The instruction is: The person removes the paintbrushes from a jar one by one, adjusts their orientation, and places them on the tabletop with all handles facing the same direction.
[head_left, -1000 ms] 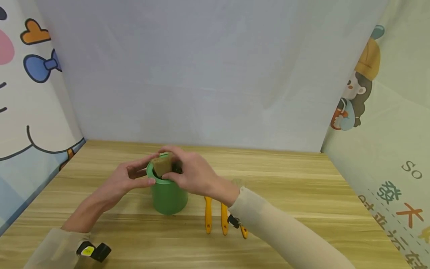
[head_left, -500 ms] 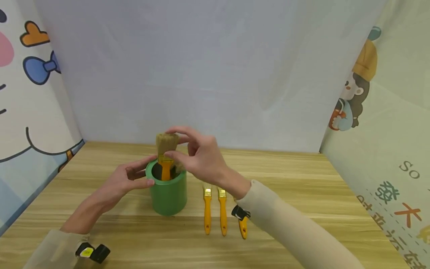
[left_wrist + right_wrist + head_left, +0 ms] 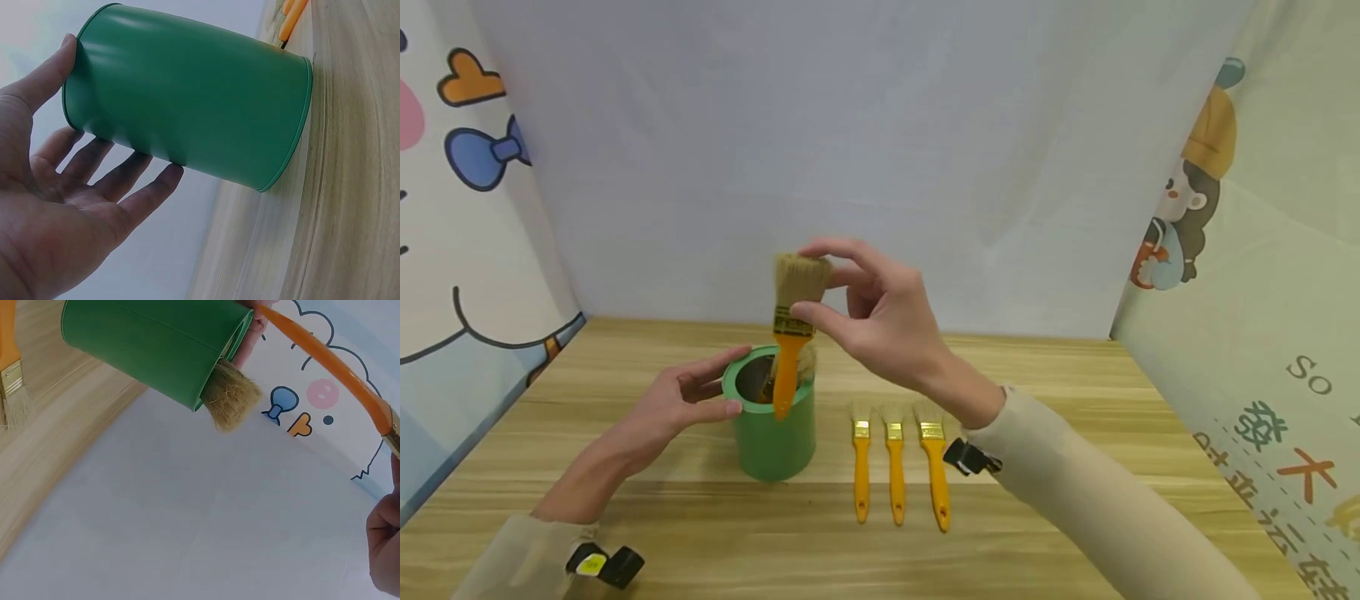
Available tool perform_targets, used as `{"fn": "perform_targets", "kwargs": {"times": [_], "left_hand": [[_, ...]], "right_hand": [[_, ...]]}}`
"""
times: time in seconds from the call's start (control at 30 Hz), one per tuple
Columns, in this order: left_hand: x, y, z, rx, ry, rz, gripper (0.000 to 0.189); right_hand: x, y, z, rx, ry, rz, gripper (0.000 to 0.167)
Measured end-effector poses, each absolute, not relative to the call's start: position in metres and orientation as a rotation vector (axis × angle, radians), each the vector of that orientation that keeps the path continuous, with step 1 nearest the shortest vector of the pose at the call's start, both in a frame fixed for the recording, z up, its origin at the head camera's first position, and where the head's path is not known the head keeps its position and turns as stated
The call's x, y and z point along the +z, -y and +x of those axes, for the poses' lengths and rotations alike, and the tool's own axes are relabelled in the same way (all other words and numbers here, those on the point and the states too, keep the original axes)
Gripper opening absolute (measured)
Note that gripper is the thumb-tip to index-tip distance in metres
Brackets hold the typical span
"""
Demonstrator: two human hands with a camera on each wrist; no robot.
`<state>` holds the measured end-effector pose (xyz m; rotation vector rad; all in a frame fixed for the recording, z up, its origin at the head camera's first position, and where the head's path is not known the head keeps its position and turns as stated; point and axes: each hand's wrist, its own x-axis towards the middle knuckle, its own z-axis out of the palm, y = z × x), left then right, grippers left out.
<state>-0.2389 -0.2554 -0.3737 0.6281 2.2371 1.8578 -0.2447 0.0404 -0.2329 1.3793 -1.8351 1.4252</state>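
My right hand [image 3: 880,317] pinches a paintbrush [image 3: 786,367] between thumb and fingers at its metal band and bristles. The bristles point up. Its orange handle hangs down in front of the can's rim in the head view; in the right wrist view the handle [image 3: 331,359] shows long and slanted. The green can [image 3: 775,442] stands upright on the table. My left hand [image 3: 666,408] holds it from the left side, thumb at the near rim and fingers round the far side; the left wrist view shows the fingertips against its wall. Another brush [image 3: 231,397] leans inside, bristles up over the rim.
Right of the can, three orange-handled brushes lie in a row, bristles away from me: a left one [image 3: 861,475], a middle one [image 3: 896,475] and a wider right one [image 3: 937,475]. A pale cloth [image 3: 880,167] hangs behind the wooden table [image 3: 1037,500], with printed cloths at both sides.
My right hand has lifted the paintbrush up out of the green can and shifted to the right. My left hand has stayed at the can.
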Motion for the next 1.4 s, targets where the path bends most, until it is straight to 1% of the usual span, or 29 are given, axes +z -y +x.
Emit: {"fn": "perform_targets", "kwargs": {"times": [0.17,0.57,0.87,1.07,1.4], "left_hand": [[-0.374,0.256,-0.237,1.858,-2.234,0.625,0.071],[-0.372,0.258,-0.236,1.852,-2.263,0.616,0.072],[-0.37,0.259,-0.234,1.847,-2.267,0.617,0.071],[-0.37,0.258,-0.234,1.848,-2.253,0.612,0.072],[-0.372,0.257,-0.237,1.826,-2.27,0.611,0.072]], "right_hand": [[-0.239,-0.055,-0.241,1.438,1.937,1.337,0.042],[-0.275,-0.093,-0.236,1.473,2.192,1.178,0.04],[-0.295,-0.119,-0.236,1.49,2.286,1.061,0.041],[-0.305,-0.143,-0.239,1.572,2.388,0.998,0.04],[-0.325,-0.193,-0.249,1.615,2.68,0.785,0.044]]}}
